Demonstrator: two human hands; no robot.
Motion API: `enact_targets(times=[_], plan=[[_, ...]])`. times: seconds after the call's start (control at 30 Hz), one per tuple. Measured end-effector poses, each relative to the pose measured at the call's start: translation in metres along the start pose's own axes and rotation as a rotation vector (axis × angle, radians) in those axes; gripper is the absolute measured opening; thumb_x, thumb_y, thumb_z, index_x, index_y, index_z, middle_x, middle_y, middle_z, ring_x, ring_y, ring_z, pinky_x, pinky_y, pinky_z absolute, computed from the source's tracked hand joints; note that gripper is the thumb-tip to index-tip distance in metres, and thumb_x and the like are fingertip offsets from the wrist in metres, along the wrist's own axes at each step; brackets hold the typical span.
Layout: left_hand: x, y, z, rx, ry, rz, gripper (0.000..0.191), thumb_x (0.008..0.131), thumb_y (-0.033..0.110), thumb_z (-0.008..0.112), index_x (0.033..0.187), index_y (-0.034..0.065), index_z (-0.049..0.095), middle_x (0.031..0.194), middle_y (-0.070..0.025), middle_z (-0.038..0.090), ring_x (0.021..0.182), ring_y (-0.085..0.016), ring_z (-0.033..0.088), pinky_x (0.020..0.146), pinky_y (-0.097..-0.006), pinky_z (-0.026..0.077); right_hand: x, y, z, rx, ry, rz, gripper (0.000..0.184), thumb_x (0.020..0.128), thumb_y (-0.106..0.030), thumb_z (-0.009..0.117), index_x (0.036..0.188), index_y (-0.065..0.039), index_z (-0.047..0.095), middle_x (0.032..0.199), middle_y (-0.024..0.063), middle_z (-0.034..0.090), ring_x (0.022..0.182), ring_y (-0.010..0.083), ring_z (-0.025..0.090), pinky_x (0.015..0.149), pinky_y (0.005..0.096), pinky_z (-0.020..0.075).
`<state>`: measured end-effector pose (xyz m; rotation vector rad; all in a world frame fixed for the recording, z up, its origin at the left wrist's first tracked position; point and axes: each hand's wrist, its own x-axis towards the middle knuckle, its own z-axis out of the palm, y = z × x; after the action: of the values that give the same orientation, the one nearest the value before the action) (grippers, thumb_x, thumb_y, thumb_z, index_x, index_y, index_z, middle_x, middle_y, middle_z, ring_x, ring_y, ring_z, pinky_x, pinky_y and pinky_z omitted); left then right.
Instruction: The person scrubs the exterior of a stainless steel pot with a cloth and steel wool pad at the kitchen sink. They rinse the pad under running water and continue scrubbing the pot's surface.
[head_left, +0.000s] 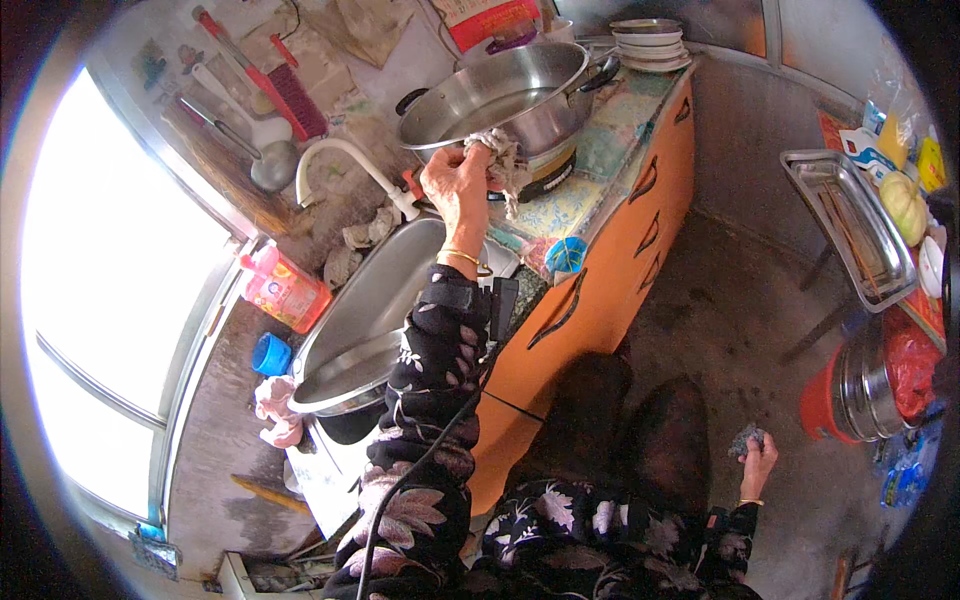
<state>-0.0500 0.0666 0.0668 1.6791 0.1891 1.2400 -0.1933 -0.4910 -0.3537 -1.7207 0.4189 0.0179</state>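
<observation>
A wrung, greyish cloth (504, 161) is pinched in my left hand (459, 184), at the near rim of a large stainless steel pan (517, 105). The pan stands on a round hob (551, 176) on the counter. Low at the right, away from the counter, my right hand (759, 459) holds a steel wool scourer (746, 440) in its fingers. Below my left hand is a steel sink (382, 277) with a white curved faucet (337, 146); a metal basin (352, 373) rests at its near end.
Stacked plates (651, 45) stand at the counter's far end. A pink detergent bottle (289, 292), a blue cup (271, 354) and a pink cloth (279, 411) lie beside the sink. At the right are a steel tray (847, 232) and a red bucket (823, 401).
</observation>
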Motion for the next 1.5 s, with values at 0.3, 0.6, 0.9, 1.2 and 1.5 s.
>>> enact_targets(times=[0.3, 0.6, 0.9, 1.2, 1.5], plan=[[-0.012, -0.003, 0.008, -0.106, -0.118, -0.272, 0.023, 0.084, 0.012, 0.073, 0.081, -0.0101, 0.067, 0.071, -0.0126, 0.068, 0.055, -0.019, 0.067, 0.05, -0.0317, 0.056, -0.003, 0.0, -0.01, 0.024, 0.014, 0.018, 0.036, 0.091, -0.019, 0.066, 0.119, 0.003, 0.063, 0.104, 0.0067, 0.061, 0.081, 0.0133, 0.061, 0.053, 0.0266, 0.0523], [-0.015, 0.014, 0.049, -0.63, 0.125, -0.478, 0.017, 0.087, 0.003, 0.073, 0.096, -0.0072, 0.063, 0.094, -0.0142, 0.067, 0.076, -0.025, 0.069, 0.059, -0.0382, 0.065, -0.004, -0.001, -0.009, 0.015, -0.009, -0.003, 0.035, 0.092, -0.02, 0.065, 0.117, 0.004, 0.063, 0.099, 0.0058, 0.06, 0.075, 0.0122, 0.058, 0.052, 0.0268, 0.0505], [-0.016, 0.012, 0.053, -0.692, 0.18, -0.458, 0.016, 0.086, 0.001, 0.072, 0.098, -0.0036, 0.063, 0.094, -0.0125, 0.066, 0.075, -0.026, 0.068, 0.059, -0.0396, 0.065, 0.004, 0.027, -0.011, 0.03, 0.06, -0.024, 0.034, 0.092, -0.017, 0.066, 0.119, 0.003, 0.064, 0.099, 0.0056, 0.062, 0.076, 0.013, 0.06, 0.051, 0.0265, 0.0506], [-0.022, 0.026, 0.091, -0.834, 0.221, -0.607, 0.016, 0.087, 0.0, 0.07, 0.1, -0.0027, 0.061, 0.096, -0.0129, 0.067, 0.073, -0.028, 0.067, 0.055, -0.0396, 0.064, 0.004, 0.032, -0.01, -0.145, 0.097, 0.02, 0.038, 0.092, -0.011, 0.067, 0.127, 0.002, 0.061, 0.112, 0.0133, 0.062, 0.071, 0.0177, 0.064, 0.047, 0.0291, 0.0537], [-0.022, 0.021, 0.089, -0.826, 0.201, -0.577, 0.017, 0.086, 0.001, 0.072, 0.095, -0.0036, 0.058, 0.093, -0.0156, 0.065, 0.068, -0.031, 0.069, 0.053, -0.0412, 0.064, 0.007, 0.042, -0.019, -0.128, 0.064, -0.01, 0.04, 0.089, -0.009, 0.069, 0.126, 0.003, 0.06, 0.109, 0.0117, 0.062, 0.069, 0.0176, 0.064, 0.047, 0.029, 0.0552]])
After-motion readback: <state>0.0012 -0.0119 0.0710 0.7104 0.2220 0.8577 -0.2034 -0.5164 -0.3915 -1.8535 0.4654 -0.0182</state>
